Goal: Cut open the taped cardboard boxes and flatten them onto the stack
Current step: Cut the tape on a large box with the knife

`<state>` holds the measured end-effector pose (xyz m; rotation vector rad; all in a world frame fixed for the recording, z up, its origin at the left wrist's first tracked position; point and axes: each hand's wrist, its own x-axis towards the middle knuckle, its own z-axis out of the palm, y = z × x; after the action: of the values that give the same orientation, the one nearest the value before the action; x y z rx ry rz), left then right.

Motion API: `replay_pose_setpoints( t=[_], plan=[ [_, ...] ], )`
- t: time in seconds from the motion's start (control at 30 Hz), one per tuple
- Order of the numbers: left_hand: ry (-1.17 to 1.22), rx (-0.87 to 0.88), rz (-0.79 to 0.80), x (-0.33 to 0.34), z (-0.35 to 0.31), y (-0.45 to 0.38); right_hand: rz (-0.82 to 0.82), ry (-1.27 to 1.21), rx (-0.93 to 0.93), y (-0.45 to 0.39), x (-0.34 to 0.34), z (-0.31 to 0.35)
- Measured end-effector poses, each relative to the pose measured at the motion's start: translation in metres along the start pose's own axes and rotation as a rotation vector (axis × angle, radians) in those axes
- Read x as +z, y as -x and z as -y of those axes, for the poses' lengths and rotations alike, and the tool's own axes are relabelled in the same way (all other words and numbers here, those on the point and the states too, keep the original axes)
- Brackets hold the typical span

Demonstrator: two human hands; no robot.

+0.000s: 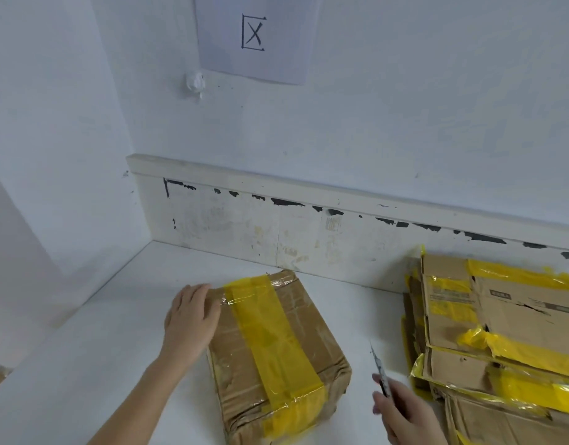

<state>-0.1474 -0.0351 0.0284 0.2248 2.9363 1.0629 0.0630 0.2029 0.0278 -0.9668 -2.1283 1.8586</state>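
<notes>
Nearest me, my right hand (402,412) grips a slim utility knife (380,370), fingers curled round the handle, blade tip pointing away from me and slightly left. It hovers just beside the near right corner of the box, not touching it.

Sealed cardboard box (273,342) sits on the white table (100,364), in front of me and a little left of the knife. Its long axis runs from my near right to the far left. A wide band of yellow tape (270,335) follows that axis over the top and wraps down the near end; clear tape crosses at the far end.

My left hand (191,316) lies on the box's far left edge, fingers straight and spread, pressing rather than gripping. Looks like bracing.

Judgement: the blade is roughly in line with the tape band, so the cut wants to run along the long axis, away from me. The right hand is nearer the near end of the seam. The left hand sits close to the far end of that line: the hazard.

Right, beyond the knife: stack of flattened boxes (501,332), yellow tape remnants, against the scuffed backboard (276,226). Farther up the wall, a paper sheet (254,33) with a boxed X.
</notes>
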Motion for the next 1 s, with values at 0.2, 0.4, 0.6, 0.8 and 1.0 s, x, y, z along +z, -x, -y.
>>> replay_pose_setpoints(
  t=[0.2, 0.4, 0.6, 0.8, 1.0],
  plan=[
    [0.076, 0.114, 0.08, 0.01, -0.002, -0.034, 0.223, 0.046, -0.124, -0.001, 0.018, 0.043],
    [0.143, 0.065, -0.051, 0.026, 0.003, -0.036, 0.272, 0.246, -0.256, -0.01, 0.048, 0.071],
    [0.035, 0.075, -0.016, 0.026, 0.0, -0.034, 0.252, 0.904, -0.461, -0.042, 0.102, 0.096],
    [0.032, 0.054, -0.014, 0.026, 0.0, -0.033, 0.249, 1.18, -0.535, -0.067, 0.138, 0.093],
    [0.021, 0.029, -0.001, 0.027, 0.0, -0.035, 0.271, 1.248, -0.531, -0.06, 0.143, 0.103]
  ],
)
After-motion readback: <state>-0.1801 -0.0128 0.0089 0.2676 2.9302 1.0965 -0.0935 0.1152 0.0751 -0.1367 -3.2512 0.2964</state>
